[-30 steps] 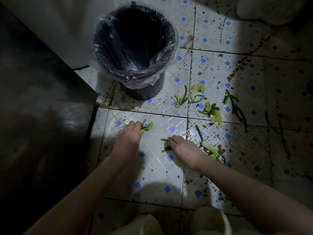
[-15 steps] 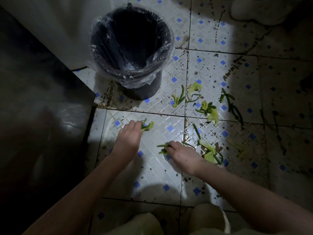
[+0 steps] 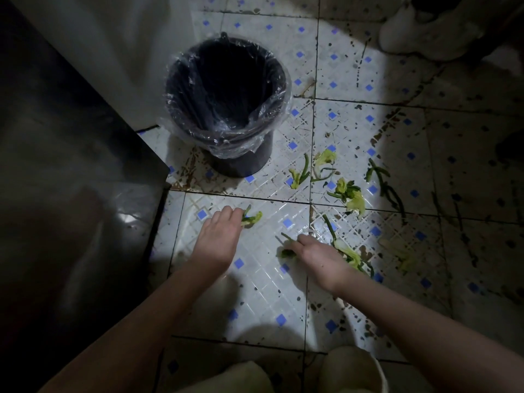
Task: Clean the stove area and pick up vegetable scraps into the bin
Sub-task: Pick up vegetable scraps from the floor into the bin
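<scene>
A dark cabinet [image 3: 71, 194] fills the left, cut off by the frame and mostly lost in shadow. On the stained tile floor [image 3: 263, 282] stands the lined bin [image 3: 241, 165], its inside too dark to read. Loose scraps [image 3: 348, 194] lie to its right — some fading into gloom. The left hand [image 3: 219, 239] pinches a leafy scrap [image 3: 252, 218]; the right hand [image 3: 317, 255] curls round green stems [image 3: 287, 252], fingertips hidden.

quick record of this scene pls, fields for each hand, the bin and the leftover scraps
left hand: pinches leafy scrap on the floor
right hand: grips stem scrap on the floor
bin: upright, clear liner, beyond both hands, inside too dark to tell
loose scraps: several, on the floor right of the bin
</scene>
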A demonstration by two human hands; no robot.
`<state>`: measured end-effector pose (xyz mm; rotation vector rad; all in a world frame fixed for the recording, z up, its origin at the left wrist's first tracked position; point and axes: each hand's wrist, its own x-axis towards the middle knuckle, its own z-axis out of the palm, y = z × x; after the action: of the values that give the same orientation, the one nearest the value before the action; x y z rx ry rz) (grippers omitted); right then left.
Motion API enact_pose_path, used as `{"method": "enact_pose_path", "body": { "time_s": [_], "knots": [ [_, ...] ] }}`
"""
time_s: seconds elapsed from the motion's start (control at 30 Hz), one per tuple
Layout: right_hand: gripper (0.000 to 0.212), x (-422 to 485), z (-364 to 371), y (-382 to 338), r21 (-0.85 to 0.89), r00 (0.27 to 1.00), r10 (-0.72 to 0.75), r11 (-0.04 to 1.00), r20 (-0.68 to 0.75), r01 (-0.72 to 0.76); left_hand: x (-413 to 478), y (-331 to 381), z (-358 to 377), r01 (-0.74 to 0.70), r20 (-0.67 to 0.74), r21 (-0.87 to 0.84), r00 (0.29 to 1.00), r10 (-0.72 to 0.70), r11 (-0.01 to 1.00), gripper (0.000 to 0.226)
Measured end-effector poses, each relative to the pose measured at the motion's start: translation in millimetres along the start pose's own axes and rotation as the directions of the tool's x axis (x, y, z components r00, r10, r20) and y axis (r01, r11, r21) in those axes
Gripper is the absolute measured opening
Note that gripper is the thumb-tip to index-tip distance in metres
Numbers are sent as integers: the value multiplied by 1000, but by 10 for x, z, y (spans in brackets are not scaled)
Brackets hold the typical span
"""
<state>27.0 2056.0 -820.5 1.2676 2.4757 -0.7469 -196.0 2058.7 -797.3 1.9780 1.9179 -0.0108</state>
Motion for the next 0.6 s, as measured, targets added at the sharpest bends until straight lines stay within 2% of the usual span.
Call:
{"method": "enact_pose_path", "body": {
  "time_s": [0.13,0.3,0.5,0.6],
  "knots": [
    [64,-49,-194,117,-1,996,65,998,-57,-65,18,60,-135,-95,-45,56,994,97,994,39],
    [38,-46,-533,219,-35,976,115,992,-182,-124,91,199,-390,-142,-92,98,984,151,985,39],
    [29,-23,-1127,290,-36,921,132,987,-368,-156,207,411,-804,-186,-146,191,966,215,964,59],
    [28,-21,-1434,272,-23,885,138,986,-444,-166,249,512,-1060,-216,-221,182,942,254,959,42]
  ]
}}
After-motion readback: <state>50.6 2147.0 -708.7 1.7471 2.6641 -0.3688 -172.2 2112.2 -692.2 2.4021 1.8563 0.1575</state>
